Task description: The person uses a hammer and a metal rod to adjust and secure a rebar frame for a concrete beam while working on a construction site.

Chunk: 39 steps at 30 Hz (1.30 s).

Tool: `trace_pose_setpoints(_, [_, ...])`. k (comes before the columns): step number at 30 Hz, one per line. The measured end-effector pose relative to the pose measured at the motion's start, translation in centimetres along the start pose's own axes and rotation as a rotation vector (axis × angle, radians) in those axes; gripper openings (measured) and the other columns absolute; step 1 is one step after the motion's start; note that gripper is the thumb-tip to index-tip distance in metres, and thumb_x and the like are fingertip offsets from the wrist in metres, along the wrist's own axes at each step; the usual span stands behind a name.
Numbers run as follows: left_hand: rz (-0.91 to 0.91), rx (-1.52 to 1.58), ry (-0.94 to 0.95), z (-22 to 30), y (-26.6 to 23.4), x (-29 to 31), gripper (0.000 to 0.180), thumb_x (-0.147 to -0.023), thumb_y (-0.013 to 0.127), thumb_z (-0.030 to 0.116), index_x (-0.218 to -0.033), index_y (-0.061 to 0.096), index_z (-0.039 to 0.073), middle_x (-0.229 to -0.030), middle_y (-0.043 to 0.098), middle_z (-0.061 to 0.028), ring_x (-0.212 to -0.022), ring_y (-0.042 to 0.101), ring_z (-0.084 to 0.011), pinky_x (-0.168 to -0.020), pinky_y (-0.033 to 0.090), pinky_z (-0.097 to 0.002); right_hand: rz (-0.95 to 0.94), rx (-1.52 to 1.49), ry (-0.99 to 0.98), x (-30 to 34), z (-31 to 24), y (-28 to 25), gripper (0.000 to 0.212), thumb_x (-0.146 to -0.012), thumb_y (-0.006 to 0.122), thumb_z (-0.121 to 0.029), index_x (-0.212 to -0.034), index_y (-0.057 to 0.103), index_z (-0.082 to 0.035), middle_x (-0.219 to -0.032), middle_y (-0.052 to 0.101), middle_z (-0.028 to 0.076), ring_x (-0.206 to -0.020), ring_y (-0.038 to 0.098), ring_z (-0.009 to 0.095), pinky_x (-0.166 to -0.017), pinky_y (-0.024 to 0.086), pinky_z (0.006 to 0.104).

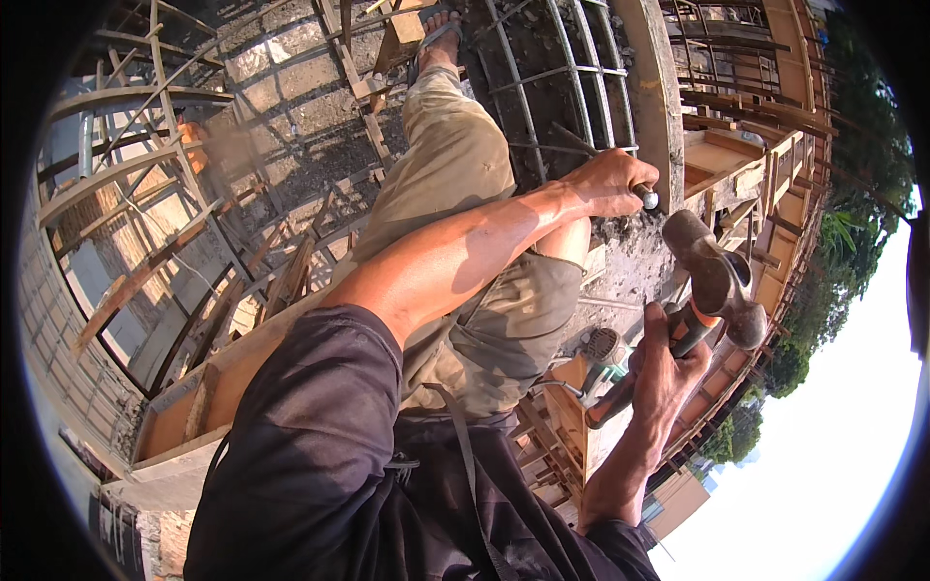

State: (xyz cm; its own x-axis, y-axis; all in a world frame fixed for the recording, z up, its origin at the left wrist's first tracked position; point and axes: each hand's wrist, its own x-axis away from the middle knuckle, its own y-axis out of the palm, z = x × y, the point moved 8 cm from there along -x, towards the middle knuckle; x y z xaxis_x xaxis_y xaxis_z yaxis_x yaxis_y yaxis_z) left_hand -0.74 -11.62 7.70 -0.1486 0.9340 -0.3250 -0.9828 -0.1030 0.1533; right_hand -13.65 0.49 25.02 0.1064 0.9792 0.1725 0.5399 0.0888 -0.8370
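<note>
My left hand (610, 184) is closed around a metal chisel (648, 198). Its shiny round end pokes out beside my thumb, and a dark bar extends from the other side of the fist toward the rebar. To the lower right, my right hand (668, 373) grips a claw hammer (693, 247) by its black and orange handle. The heavy, worn hammer head is raised close to the chisel's round end, with a gap between them. Rough grey concrete (630, 257) lies under and beside my left hand.
A rebar grid (581, 73) runs along a wooden form board (654, 87). More timber formwork (746, 174) curves along the right. A greenish item with a round dark end (605, 347) sits near my right wrist. Bent bars and planks (145, 194) stand over a lower level at left.
</note>
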Motion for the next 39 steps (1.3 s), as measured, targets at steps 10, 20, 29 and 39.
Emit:
trace_pose_setpoints(10, [-0.01,-0.039,0.033,0.1,0.1,-0.4,0.013,-0.066,0.068,0.012,-0.072,0.059,0.004,-0.065,0.062,-0.0162,-0.062,0.063,-0.0335,-0.058,0.046,-0.0427,-0.161,0.213,-0.082,-4.0,2.3,3.8,0.025,-0.094,0.065,-0.02,-0.084,0.059,0.003,-0.061,0.055,0.001,-0.055,0.047,0.007,-0.055,0.042,0.0279])
trace_pose_setpoints(20, [-0.047,-0.05,0.009,0.2,0.3,0.1,0.014,-0.058,0.056,-0.001,-0.071,0.053,0.001,-0.063,0.054,-0.0172,-0.057,0.056,-0.0321,-0.055,0.042,-0.0389,0.159,-0.422,-0.583,1.1,-7.9,-9.1,0.043,-0.1,0.046,-0.024,-0.062,0.029,-0.016,-0.048,0.026,-0.003,-0.039,0.022,0.007,-0.04,0.03,0.0235])
trace_pose_setpoints(29, [-0.036,-0.021,-0.006,-0.2,0.3,0.4,0.012,-0.063,0.06,0.001,-0.071,0.051,0.002,-0.062,0.052,-0.0171,-0.057,0.052,-0.0316,-0.055,0.042,-0.0403,-0.146,0.266,0.06,-2.2,3.0,2.8,0.029,-0.088,0.07,-0.023,-0.084,0.063,0.004,-0.064,0.055,-0.001,-0.063,0.049,0.009,-0.06,0.042,0.0286])
trace_pose_setpoints(39, [-0.046,-0.103,-0.058,-0.7,0.5,-0.1,0.013,-0.07,0.064,0.01,-0.072,0.054,0.001,-0.064,0.052,-0.0182,-0.056,0.051,-0.0314,-0.055,0.042,-0.0412,0.156,-0.692,-0.667,0.0,-5.8,-4.8,0.04,-0.101,0.045,-0.021,-0.065,0.03,-0.013,-0.05,0.026,-0.003,-0.04,0.025,0.008,-0.041,0.032,0.0253])
